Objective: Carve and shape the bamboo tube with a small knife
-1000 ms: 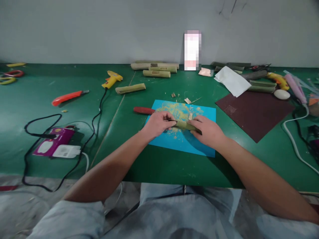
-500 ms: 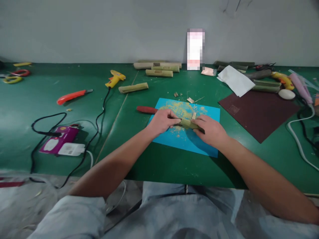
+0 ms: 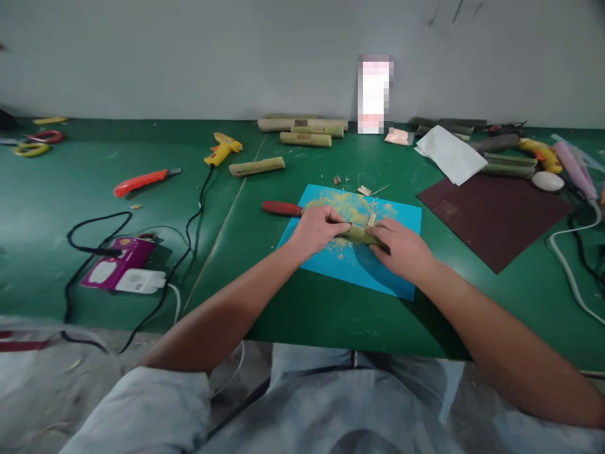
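My right hand (image 3: 406, 248) is closed round the right part of a short green bamboo tube (image 3: 360, 234), which lies low over a blue sheet (image 3: 401, 284). At the tube's left end, my left hand (image 3: 317, 230) is closed in a pinch, with a thin dark piece at the fingertips; its kind is too small to make out. Yellowish dust (image 3: 347, 203) covers much of the sheet. A small pale chip (image 3: 372, 219) lies just beyond the right fingers. A tool with a red handle (image 3: 282, 208) rests at the sheet's left edge, its other end hidden by my left hand.
Left on the green table (image 3: 274, 315) are a red cutter (image 3: 142, 183), a yellow glue gun (image 3: 222, 149) and a purple power strip (image 3: 120, 261) with cords. Several bamboo pieces (image 3: 305, 139) lie at the back. A dark brown sheet (image 3: 496, 221) and white paper (image 3: 451, 154) lie right.
The whole view has shifted slightly, so things appear a little farther right. Both hands stay at the bamboo tube with nearly the same hold.
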The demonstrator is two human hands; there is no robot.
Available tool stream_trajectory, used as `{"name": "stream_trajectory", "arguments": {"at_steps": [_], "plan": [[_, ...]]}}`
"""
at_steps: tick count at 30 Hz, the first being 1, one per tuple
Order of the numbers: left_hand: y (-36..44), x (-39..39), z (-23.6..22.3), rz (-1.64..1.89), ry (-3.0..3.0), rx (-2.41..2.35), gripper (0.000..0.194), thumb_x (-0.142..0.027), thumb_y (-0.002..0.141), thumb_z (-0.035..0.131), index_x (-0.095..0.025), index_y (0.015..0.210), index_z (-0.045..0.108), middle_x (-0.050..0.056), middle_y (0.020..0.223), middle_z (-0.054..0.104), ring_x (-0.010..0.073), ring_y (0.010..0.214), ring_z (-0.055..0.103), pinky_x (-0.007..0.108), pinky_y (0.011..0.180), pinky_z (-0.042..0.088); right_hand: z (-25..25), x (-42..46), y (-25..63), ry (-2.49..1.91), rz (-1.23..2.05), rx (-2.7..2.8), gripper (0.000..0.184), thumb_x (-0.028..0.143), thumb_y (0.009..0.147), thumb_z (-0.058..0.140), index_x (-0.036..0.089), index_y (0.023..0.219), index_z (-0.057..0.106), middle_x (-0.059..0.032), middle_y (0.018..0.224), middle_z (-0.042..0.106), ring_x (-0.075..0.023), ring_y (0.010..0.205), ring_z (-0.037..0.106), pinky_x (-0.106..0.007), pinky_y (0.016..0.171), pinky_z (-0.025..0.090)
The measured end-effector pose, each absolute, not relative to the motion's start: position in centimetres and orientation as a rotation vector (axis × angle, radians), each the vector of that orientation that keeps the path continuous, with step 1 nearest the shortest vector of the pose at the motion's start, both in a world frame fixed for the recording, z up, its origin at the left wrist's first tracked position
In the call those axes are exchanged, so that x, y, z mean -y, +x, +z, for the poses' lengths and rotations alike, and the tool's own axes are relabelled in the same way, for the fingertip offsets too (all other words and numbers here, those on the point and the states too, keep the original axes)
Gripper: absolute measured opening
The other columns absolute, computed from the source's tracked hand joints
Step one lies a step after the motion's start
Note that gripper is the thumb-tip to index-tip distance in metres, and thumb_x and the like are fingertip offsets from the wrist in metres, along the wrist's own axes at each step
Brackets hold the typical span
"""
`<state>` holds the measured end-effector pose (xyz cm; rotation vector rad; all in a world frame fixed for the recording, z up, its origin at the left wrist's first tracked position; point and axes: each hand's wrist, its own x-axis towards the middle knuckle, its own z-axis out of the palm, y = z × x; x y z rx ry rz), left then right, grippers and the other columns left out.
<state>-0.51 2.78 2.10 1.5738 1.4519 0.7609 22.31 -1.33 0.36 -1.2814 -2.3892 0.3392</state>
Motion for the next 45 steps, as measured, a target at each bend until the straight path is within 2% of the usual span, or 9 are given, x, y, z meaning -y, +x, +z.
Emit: {"name": "stream_trajectory", "arguments": {"at_steps": [6, 12, 18, 25, 29, 31, 36, 45], "plan": [[-1.2, -2.9, 2.5, 0.674, 1.511, -1.381, 0.019, -0.026, 0.073, 0.077, -0.018, 0.069, 0.060, -0.006, 0.046, 0.054, 0.0070, 0.041, 0.045, 0.021, 0.042, 0.031, 0.1, 1.3, 22.4, -1.280, 0.369, 2.371, 0.035, 0.023, 0.091, 0.059, 0.018, 0.125, 0.067, -0.0139, 0.115, 0.067, -0.0285, 0.110, 0.062, -0.045, 0.095, 0.053], [-0.7, -3.1, 2.3, 0.743, 1.511, -1.373, 0.024, -0.027, 0.070, 0.080, -0.018, 0.065, 0.058, -0.006, 0.047, 0.053, 0.0056, 0.040, 0.041, 0.020, 0.041, 0.030, 0.3, 1.3, 22.3, -1.275, 0.371, 2.390, 0.034, 0.023, 0.091, 0.058, 0.016, 0.123, 0.067, -0.0147, 0.116, 0.067, -0.0285, 0.112, 0.062, -0.045, 0.095, 0.053], [-1.2, -3.2, 2.8, 0.630, 1.513, -1.323, 0.018, -0.025, 0.074, 0.077, -0.018, 0.069, 0.061, -0.006, 0.043, 0.051, 0.0075, 0.038, 0.043, 0.021, 0.041, 0.029, 0.2, 1.4, 22.4, -1.264, 0.392, 2.376, 0.034, 0.024, 0.091, 0.058, 0.019, 0.124, 0.067, -0.0129, 0.114, 0.066, -0.0273, 0.110, 0.061, -0.044, 0.094, 0.052], [-1.0, -3.4, 2.2, 0.763, 1.574, -1.357, 0.021, -0.024, 0.069, 0.080, -0.016, 0.064, 0.061, -0.002, 0.059, 0.062, 0.0072, 0.050, 0.050, 0.020, 0.048, 0.037, 0.3, 1.4, 22.3, -1.282, 0.372, 2.378, 0.034, 0.023, 0.091, 0.059, 0.018, 0.123, 0.067, -0.0129, 0.114, 0.067, -0.0270, 0.109, 0.062, -0.043, 0.095, 0.052], [-1.5, -3.7, 2.6, 0.626, 1.528, -1.304, 0.016, -0.023, 0.071, 0.077, -0.017, 0.069, 0.062, -0.005, 0.048, 0.054, 0.0068, 0.040, 0.042, 0.021, 0.041, 0.029, 0.2, 1.5, 22.5, -1.285, 0.381, 2.374, 0.033, 0.024, 0.091, 0.060, 0.016, 0.123, 0.067, -0.0133, 0.113, 0.067, -0.0271, 0.108, 0.062, -0.043, 0.093, 0.053], [-1.7, -3.8, 2.6, 0.591, 1.512, -1.297, 0.015, -0.021, 0.070, 0.078, -0.017, 0.068, 0.063, -0.005, 0.049, 0.055, 0.0070, 0.040, 0.043, 0.021, 0.041, 0.029, 0.2, 1.5, 22.5, -1.266, 0.387, 2.376, 0.033, 0.024, 0.091, 0.059, 0.017, 0.122, 0.067, -0.0129, 0.113, 0.067, -0.0272, 0.108, 0.062, -0.043, 0.094, 0.053], [-1.0, -3.9, 1.9, 0.740, 1.639, -1.373, 0.023, -0.027, 0.068, 0.083, -0.016, 0.064, 0.064, 0.001, 0.066, 0.066, 0.0095, 0.058, 0.055, 0.022, 0.053, 0.041, 0.2, 1.5, 22.3, -1.276, 0.383, 2.368, 0.033, 0.024, 0.091, 0.058, 0.017, 0.122, 0.066, -0.0132, 0.113, 0.066, -0.0274, 0.108, 0.062, -0.044, 0.095, 0.052], [-1.3, -3.1, 2.6, 1.038, 1.484, -1.391, 0.021, -0.032, 0.079, 0.074, -0.018, 0.077, 0.058, -0.004, 0.062, 0.058, 0.0074, 0.051, 0.049, 0.022, 0.051, 0.038, 1.2, 2.8, 21.4, -1.388, 0.329, 2.256, 0.034, 0.024, 0.093, 0.053, 0.018, 0.124, 0.063, -0.0150, 0.114, 0.065, -0.0289, 0.106, 0.062, -0.044, 0.091, 0.053]]}}
